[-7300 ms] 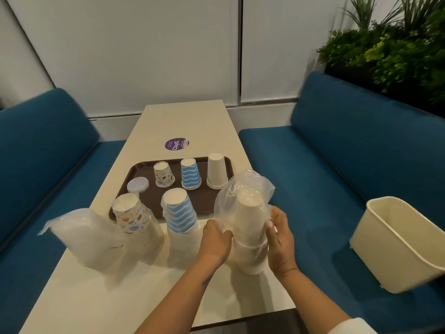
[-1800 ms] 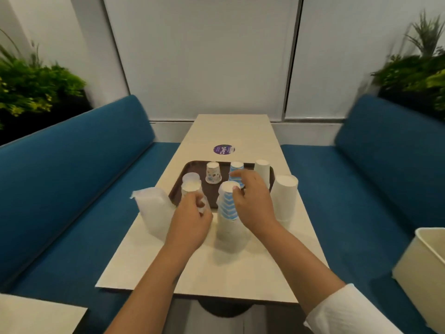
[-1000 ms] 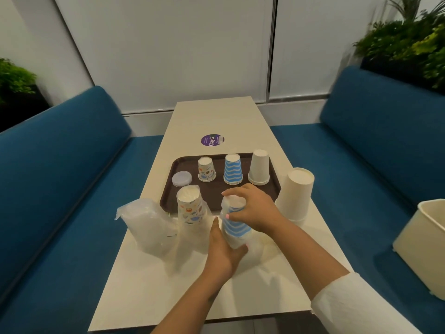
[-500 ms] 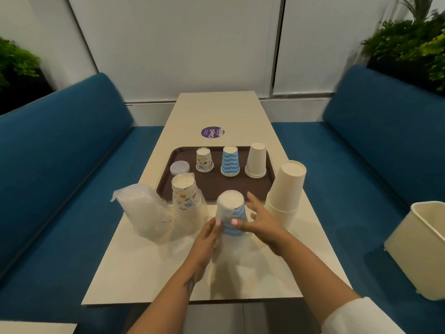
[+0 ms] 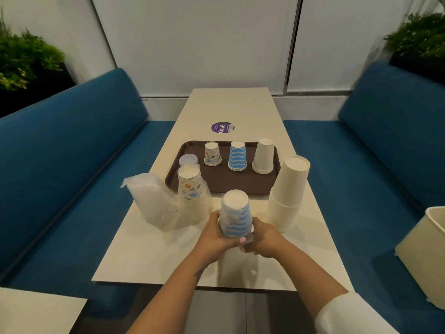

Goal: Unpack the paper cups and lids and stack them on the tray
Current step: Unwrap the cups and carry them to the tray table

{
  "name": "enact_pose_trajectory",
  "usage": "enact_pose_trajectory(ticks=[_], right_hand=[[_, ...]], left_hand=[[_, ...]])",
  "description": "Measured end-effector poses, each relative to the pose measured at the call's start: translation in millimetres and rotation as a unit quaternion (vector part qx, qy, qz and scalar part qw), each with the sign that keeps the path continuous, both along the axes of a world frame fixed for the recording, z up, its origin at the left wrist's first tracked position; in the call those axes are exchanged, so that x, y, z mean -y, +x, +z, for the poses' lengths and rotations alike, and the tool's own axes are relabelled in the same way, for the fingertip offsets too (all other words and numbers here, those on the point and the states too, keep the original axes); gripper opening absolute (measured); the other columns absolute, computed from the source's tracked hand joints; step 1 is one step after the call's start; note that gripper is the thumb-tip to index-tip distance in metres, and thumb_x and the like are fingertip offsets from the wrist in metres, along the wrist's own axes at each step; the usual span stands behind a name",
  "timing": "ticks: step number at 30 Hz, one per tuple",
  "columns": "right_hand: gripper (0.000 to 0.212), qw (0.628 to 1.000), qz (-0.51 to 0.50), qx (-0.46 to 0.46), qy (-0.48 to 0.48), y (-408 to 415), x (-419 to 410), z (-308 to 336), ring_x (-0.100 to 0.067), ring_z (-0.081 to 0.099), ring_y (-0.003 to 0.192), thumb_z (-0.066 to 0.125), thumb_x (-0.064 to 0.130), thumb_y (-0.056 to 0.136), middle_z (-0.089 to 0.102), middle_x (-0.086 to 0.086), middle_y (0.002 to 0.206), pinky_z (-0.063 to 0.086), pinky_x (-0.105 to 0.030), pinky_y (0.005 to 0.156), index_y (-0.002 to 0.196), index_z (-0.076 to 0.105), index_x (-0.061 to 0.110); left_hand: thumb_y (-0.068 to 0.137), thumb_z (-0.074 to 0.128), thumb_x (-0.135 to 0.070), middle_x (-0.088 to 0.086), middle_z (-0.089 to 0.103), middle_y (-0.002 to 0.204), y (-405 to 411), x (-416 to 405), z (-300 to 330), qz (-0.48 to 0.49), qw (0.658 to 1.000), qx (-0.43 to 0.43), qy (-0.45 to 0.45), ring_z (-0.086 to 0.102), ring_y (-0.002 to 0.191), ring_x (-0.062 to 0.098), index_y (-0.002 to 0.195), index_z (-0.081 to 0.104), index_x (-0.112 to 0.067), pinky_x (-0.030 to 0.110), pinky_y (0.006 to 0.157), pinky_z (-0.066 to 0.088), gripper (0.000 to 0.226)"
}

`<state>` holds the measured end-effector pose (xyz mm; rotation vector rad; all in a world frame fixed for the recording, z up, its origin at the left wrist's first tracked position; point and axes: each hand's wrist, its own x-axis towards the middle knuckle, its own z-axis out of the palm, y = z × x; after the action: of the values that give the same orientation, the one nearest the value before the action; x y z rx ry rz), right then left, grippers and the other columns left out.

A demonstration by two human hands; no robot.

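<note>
Long cream rectangular laminate table point(image 5: 231, 104) runs ahead of the fingers to a pale panelled wall point(image 5: 197, 42) with 2 dark vertical seams. 2 blue upholstered benches point(image 5: 60, 150) flank it, 1 left and 1 right of the fingers. Green leafy planters point(image 5: 24, 61) top both backrests. Cream plastic bin point(image 5: 423, 256) sits far right. Lighting soft, even.

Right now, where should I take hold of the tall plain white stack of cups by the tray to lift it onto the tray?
Grip the plain white cup stack low, around its wide base where the rims bunch, coming from its right side. It stands upside down and tapers upward, so a high grip would likely lift off only the top cups. The tray lies just left.
</note>
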<state>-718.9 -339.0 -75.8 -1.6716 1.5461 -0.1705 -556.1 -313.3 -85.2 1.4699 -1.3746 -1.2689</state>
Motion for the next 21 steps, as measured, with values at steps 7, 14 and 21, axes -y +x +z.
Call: enact_pose_trajectory(ticks=[7,14,21], right_hand=[[0.018,0.993,-0.008,-0.090,0.071,0.9,-3.3,-6.0,-0.025,0.068,0.072,0.063,0.008,0.084,0.063,-0.014,0.084,0.055,-0.031,0.067,0.100,0.059,0.002],[0.025,0.969,0.095,0.096,0.209,-6.1,-17.6,6.0,-0.011,0.056,0.059,0.062,0.017,0.090,0.068,-0.004,0.088,0.051,-0.020,0.062,0.114,0.068,0.012],[0.059,0.977,-0.029,0.008,0.210,-14.6,-5.7,38.5,-0.024,0.064,0.069,0.035,0.058,0.096,0.064,-0.013,0.106,0.054,-0.035,0.071,0.124,0.045,0.007]], left_hand=[[0.067,0.087,-0.020,-0.009,0.056,0.115,-8.6,4.6,-4.3,0.047,0.999,0.004,-0.014,0.056,0.102,-0.001,0.121,0.037,-0.022,0.014,0.077,0.049,0.074],[0.067,0.086,-0.015,-0.010,0.056,0.111,-10.7,3.7,-2.9,0.056,0.998,0.004,-0.021,0.057,0.097,-0.003,0.120,0.037,-0.021,0.010,0.071,0.049,0.072],[0.066,0.086,-0.016,-0.011,0.056,0.113,1.0,-1.3,-4.7,0.013,0.996,0.084,0.019,0.056,0.102,0.007,0.126,0.043,-0.026,0.016,0.080,0.045,0.074]])
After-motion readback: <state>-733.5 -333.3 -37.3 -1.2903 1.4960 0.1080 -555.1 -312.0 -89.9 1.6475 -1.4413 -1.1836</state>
